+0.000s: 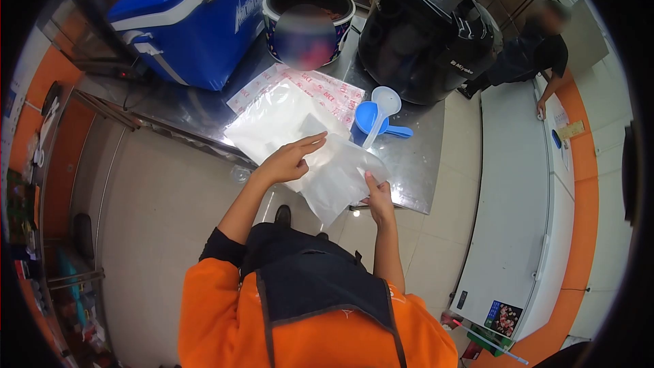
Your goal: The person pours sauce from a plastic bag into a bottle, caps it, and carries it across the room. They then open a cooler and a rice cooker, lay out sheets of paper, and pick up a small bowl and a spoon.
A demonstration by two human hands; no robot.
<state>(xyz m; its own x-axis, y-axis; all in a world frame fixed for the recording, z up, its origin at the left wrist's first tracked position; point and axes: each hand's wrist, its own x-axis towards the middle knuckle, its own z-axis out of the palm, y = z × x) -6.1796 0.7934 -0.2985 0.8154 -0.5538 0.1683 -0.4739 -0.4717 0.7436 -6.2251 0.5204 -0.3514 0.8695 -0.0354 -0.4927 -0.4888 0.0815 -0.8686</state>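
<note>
My right hand [378, 194] pinches the edge of a translucent plastic sheet [334, 180], thumb on top. The sheet hangs partly over the front edge of the metal table. My left hand [293, 161] lies at the sheet's other side with its fingers stretched out, over a stack of white plastic sheets [262, 119]. Beneath that stack, paper printed in red [340, 92] shows along the back. Just right of the stack lie a blue scoop [368, 119] and a pale rice paddle [387, 102], the paddle resting across the scoop.
On the metal table [419, 177] stand a blue cooler box [187, 24], an open patterned pot [272, 34] with brown food inside and a black rice cooker [422, 41]. A long white chest freezer [511, 197] runs along the right. Another person [535, 48] leans beside it.
</note>
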